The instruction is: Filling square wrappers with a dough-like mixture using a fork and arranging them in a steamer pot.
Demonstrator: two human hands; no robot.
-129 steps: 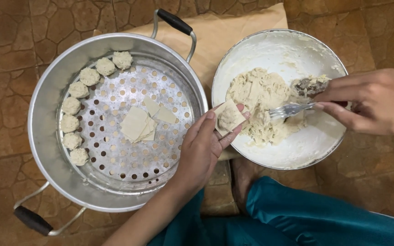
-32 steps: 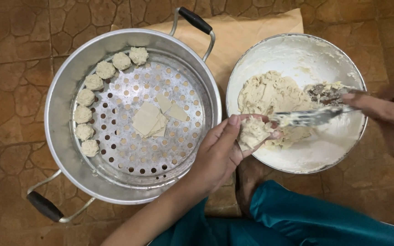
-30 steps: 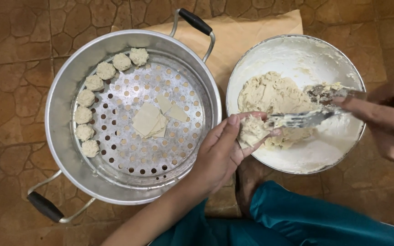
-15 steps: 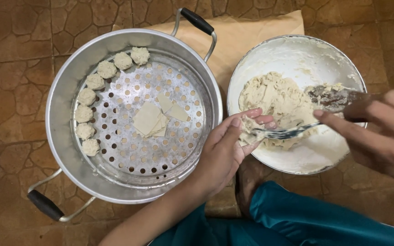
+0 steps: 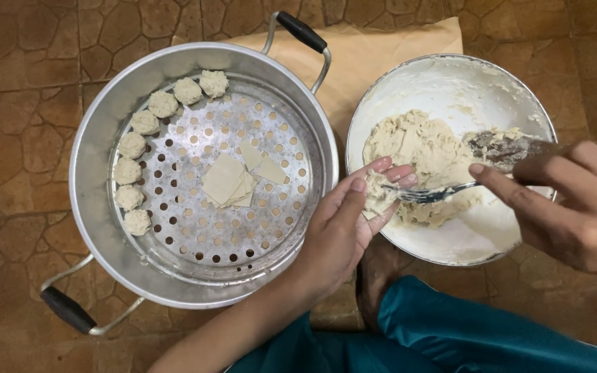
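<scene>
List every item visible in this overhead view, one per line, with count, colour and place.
Round metal steamer pot with perforated tray: one, silver, left, on the floor; two black-gripped handles.
Small filled dumplings: seven, pale cream, in an arc along the tray's upper-left edge.
Square dough wrappers: a small stack, exact count unclear, pale yellow, tray centre.
Round white bowl: one, right of the pot.
Lumpy filling mixture: one mass, beige, inside the bowl.
Metal fork: one, silver, over the bowl.
Brown paper sheet: one, tan, under pot and bowl.
Stone-patterned tile floor: brown, all around.
Teal garment: bottom right.
Left hand: cupped around a wrapper with filling, at the bowl's rim.
Right hand: holds the fork.
</scene>
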